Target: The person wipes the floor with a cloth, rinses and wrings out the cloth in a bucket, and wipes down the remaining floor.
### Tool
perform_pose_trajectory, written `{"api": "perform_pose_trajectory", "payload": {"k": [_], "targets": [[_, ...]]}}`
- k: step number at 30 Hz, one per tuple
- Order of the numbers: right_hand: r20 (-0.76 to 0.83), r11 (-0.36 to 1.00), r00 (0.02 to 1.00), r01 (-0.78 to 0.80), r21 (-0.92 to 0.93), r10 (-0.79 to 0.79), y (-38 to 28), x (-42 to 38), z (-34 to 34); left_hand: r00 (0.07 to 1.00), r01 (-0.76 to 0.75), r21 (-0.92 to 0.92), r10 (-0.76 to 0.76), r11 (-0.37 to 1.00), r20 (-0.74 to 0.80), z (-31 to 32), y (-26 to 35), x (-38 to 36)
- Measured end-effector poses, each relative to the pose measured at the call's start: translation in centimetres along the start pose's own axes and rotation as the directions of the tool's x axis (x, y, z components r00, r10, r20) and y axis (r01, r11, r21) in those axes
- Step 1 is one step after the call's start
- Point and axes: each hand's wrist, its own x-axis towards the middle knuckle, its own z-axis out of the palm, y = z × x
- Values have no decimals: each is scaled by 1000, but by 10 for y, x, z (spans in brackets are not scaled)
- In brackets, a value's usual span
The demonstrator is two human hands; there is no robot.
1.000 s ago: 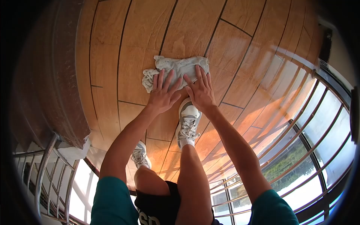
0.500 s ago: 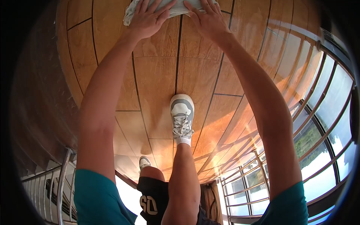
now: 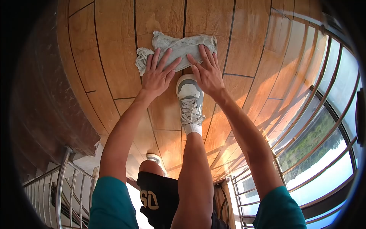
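Observation:
A crumpled grey-white cloth (image 3: 183, 45) lies spread on the wood-look floor (image 3: 160, 17), with a bunched end at its left. My left hand (image 3: 157, 76) rests on the cloth's left part, fingers stretched and spread. On its right part my right hand (image 3: 209, 76) lies flat, fingers extended. Both hands press from above rather than grasp. Just behind the cloth, between my wrists, stands my grey and white laced shoe (image 3: 189, 97).
Metal railings with glass beyond (image 3: 324, 126) run along the right. Another metal railing (image 3: 63, 183) stands at lower left, beside a dark brown surface (image 3: 49, 95). My other shoe (image 3: 154, 158) is farther back on the floor.
Both hands have drawn the cloth toward my body, from the top edge of the view to close before the front shoe. My elbows have bent more.

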Motion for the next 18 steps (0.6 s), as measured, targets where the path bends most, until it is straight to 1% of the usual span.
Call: {"api": "perform_pose_trajectory", "payload": {"k": [2,3,4,5,7,8,9,11,13,14,15,17,18], "targets": [[12,999,999,31,-32,-31,4,6,-5,998,-24,3,24,1000,56,-5,-7,6],[18,997,998,54,-59,-53,8,15,-8,999,-16,7,16,1000,51,-9,-15,16],[-17,992,997,73,-100,-75,13,32,-9,999,-42,31,42,999,11,-13,-29,34],[-59,994,996,61,-89,-66,18,54,-9,997,-69,50,70,996,-19,-18,-42,53],[-137,983,985,82,-162,-105,26,110,-11,984,-107,134,124,985,-130,-28,-76,97],[-138,958,980,105,-267,-145,31,139,-13,983,-114,134,131,984,-126,-41,-83,115],[-141,959,980,97,-265,-138,36,162,-15,983,-97,154,119,983,-137,-56,-88,131],[-154,963,962,193,-189,-223,38,199,-19,982,-73,184,103,980,-158,-67,-103,150],[-162,961,959,202,-187,-233,34,210,-20,974,-72,209,114,975,-198,-70,-115,157],[-166,962,958,201,-184,-232,33,210,-21,982,-57,196,90,979,-167,-69,-115,155],[-162,963,960,200,-182,-230,31,203,-20,982,-56,192,88,980,-164,-63,-115,147],[-199,965,952,200,-170,-232,27,175,-16,972,-65,180,103,982,-210,-41,-115,131],[-193,974,962,163,-158,-193,26,152,-14,975,-66,168,99,984,-201,-35,-102,118]]}}
